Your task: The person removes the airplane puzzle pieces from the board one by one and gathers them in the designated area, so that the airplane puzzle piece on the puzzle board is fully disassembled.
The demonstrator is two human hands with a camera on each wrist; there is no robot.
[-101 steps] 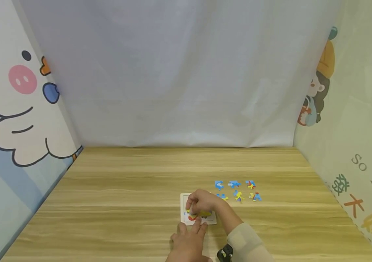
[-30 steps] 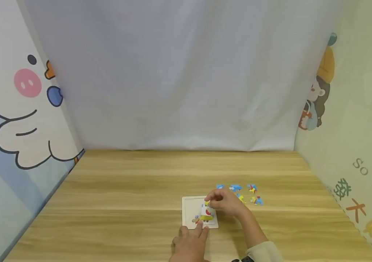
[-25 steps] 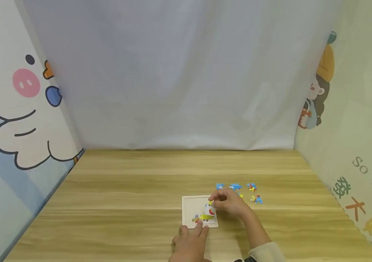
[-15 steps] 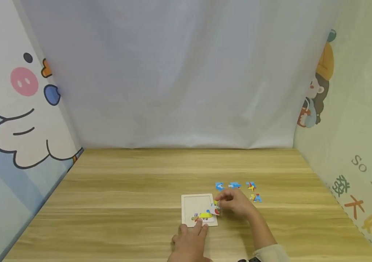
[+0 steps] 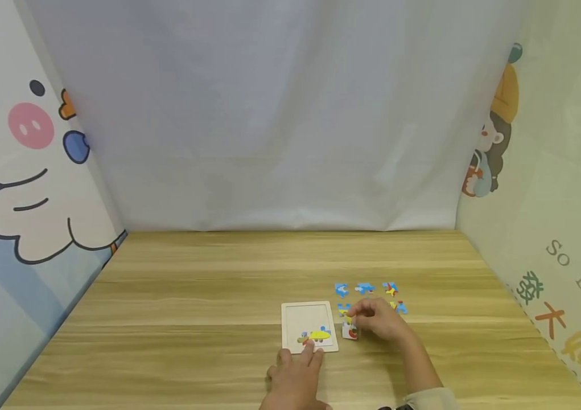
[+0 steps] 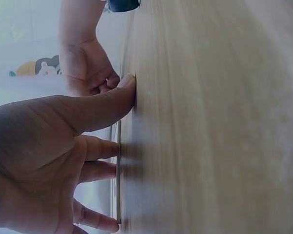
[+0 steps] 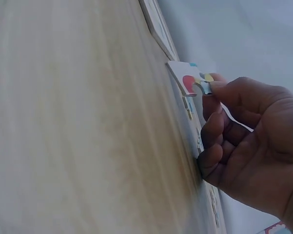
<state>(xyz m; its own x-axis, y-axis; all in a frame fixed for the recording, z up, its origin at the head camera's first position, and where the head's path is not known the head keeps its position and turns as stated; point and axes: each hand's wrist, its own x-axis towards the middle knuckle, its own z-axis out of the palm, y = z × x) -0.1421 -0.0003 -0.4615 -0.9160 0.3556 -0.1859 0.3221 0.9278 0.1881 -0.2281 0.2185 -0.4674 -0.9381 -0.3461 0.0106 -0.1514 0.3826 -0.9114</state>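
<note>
My right hand [image 5: 381,320] pinches a white jigsaw piece [image 7: 185,78] with red and yellow print between thumb and fingertips, just right of the puzzle tray. The square wooden puzzle tray [image 5: 307,319] lies near the front of the table, its pale base mostly bare. Along its lower right part sit a yellow-printed piece [image 5: 320,336] and a small brownish-red one [image 5: 303,339]. My left hand [image 5: 295,378] is spread at the tray's near edge, its fingertips resting on the rim. In the left wrist view its thumb [image 6: 112,102] reaches down to the tabletop.
Loose blue, yellow and red jigsaw pieces [image 5: 365,288] lie in rows right of and behind the tray, some partly hidden by my right hand. The wooden table [image 5: 177,319] meets a grey backdrop [image 5: 290,142] behind and printed panels [image 5: 551,188] at the sides.
My right hand has lifted the white piece from the tray and carried it right, past the tray's edge, low over the table. The left hand has stayed at the near rim.
</note>
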